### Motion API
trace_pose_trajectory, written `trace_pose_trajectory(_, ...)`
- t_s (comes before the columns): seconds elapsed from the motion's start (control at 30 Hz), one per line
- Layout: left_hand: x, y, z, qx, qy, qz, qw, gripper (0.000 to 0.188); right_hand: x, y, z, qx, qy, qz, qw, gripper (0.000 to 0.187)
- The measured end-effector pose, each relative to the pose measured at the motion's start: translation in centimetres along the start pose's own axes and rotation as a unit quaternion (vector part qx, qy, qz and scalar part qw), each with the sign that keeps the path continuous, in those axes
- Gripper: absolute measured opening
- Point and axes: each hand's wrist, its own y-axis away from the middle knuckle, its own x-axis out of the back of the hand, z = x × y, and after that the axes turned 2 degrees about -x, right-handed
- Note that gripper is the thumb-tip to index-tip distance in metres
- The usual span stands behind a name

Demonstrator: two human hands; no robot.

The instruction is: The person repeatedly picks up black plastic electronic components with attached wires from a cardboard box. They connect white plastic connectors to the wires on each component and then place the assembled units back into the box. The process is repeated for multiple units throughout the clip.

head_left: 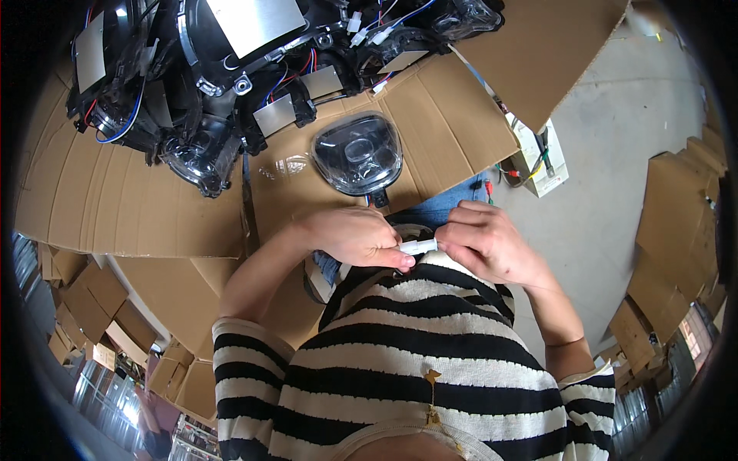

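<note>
Close to my body, my left hand (355, 237) pinches a small white plastic connector (419, 247) between thumb and fingers. My right hand (486, 241) has its fingers closed on the other end of that piece. Whatever it joins to is mostly hidden by the hands. Just beyond my left hand, a headlight (359, 157) with a clear lens and black rim lies on the cardboard. A short lead with a black plug (380, 200) comes out of its near side.
A pile of black lamp housings (207, 92) with coloured wires and metal plates fills the far left. They sit on flattened cardboard (453, 115). A white box (538, 157) with cables and clips stands on the grey floor at right. Cardboard boxes (676, 223) line the right side.
</note>
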Motion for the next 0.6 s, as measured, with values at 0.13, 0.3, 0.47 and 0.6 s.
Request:
trace_pose_trajectory(0.13,1.0,0.0,0.3,-0.055,0.064,-0.03,0.996,0.03,0.1,-0.3,0.8,-0.016,-0.103,-0.053,0.993,0.006)
trace_pose_trajectory(0.3,0.7,-0.1,-0.6,-0.063,0.119,-0.009,0.991,0.036,-0.3,-0.3,1.1,-0.043,-0.122,-0.002,0.992,0.007)
trace_pose_trajectory(0.47,0.0,-0.3,-1.4,-0.076,0.17,0.016,0.982,0.038,-1.3,-0.9,0.8,-0.054,-0.112,0.031,0.992,0.005)
trace_pose_trajectory(0.6,-0.6,-0.8,-1.2,-0.058,0.157,0.066,0.984,0.032,-1.2,-0.4,1.3,-0.077,-0.106,0.02,0.991,0.005)
